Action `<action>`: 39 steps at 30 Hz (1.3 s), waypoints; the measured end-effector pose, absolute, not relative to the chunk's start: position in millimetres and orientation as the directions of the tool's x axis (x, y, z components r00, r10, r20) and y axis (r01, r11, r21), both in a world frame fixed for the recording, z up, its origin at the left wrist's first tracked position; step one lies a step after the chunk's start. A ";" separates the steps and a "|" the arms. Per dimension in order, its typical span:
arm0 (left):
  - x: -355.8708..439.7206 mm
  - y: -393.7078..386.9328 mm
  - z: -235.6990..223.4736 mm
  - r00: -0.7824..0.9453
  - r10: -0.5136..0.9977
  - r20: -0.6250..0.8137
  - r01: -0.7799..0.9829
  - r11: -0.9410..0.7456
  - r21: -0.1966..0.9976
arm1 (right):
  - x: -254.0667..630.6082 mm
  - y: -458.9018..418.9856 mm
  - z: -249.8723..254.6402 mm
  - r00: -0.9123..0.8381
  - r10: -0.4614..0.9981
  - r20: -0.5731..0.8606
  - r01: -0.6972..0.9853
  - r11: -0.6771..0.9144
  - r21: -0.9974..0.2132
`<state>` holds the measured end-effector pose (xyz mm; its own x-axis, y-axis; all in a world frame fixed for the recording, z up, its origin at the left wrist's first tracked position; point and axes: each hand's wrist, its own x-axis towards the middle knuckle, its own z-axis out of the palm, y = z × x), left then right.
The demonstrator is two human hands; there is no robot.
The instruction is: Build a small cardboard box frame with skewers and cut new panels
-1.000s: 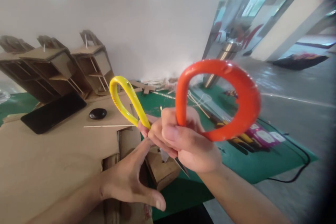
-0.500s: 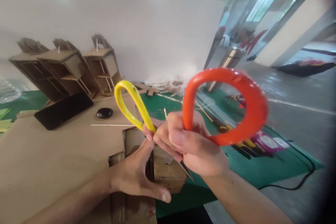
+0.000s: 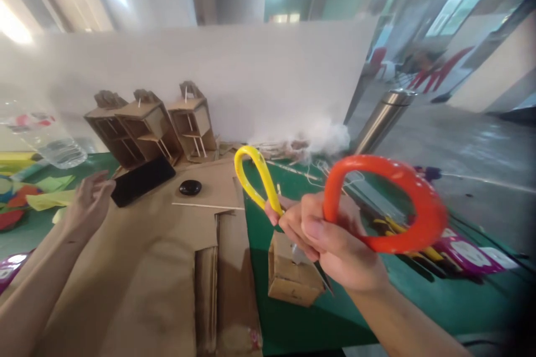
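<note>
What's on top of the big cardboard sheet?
The cardboard sheet carries a round black object and a thin pale stick; a black slab lies at its far side. The left forearm hides part of the sheet's left edge; what the arm covers can't be seen.

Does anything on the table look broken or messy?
Yes, a little. Left of the small box, the brown cardboard has a ragged, stepped edge instead of a straight one. Scraps also lie in a messy jumble near the white wall.
</note>
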<state>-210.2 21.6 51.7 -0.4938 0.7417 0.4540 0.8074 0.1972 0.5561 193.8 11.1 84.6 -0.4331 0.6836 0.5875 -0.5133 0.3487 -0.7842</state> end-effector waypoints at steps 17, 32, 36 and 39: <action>-201.7 0.5 51.2 -0.383 0.908 0.168 0.628 0.122 0.769 | 191.6 12.9 82.0 -0.406 0.709 0.577 -0.523 0.338 -0.783; -186.5 -3.5 50.6 -0.253 0.965 0.065 0.639 0.116 0.760 | 186.3 15.1 79.6 -0.407 0.722 0.560 -0.545 0.300 -0.783; -184.2 -4.5 53.4 -0.250 0.967 0.050 0.631 0.123 0.766 | 185.9 14.7 78.5 -0.407 0.731 0.547 -0.540 0.290 -0.790; -182.3 -4.0 54.9 -0.228 0.974 0.017 0.626 0.133 0.768 | 186.1 14.4 77.9 -0.409 0.730 0.547 -0.540 0.289 -0.790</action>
